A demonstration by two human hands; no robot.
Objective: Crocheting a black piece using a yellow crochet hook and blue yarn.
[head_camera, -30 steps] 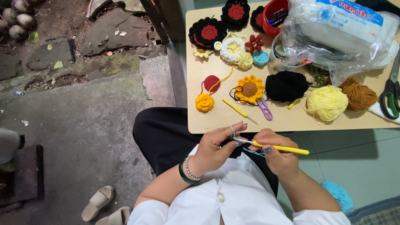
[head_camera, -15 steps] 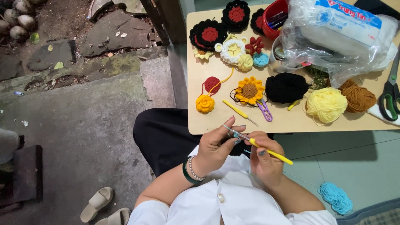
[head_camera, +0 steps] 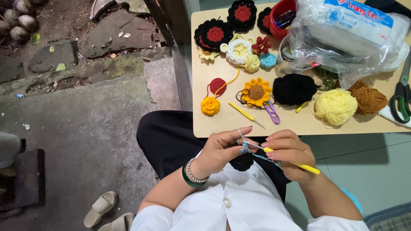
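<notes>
Left hand [head_camera: 220,149] fingers pinch light-blue yarn [head_camera: 257,156] just below the table [head_camera: 205,124] edge; right hand [head_camera: 289,152] closed around yellow crochet hook [head_camera: 295,163]. Judgement: keep strand taut, hook strokes short. Black crochet piece [head_camera: 242,161] hangs beneath.

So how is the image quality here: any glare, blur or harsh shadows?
Head view: even, soft daylight; hands and yellow-handled crochet hook sharp, no motion blur; mild glare on the clear plastic bag; soft shadow beneath the light wooden table; slight wide-angle bending at the edges.
</notes>
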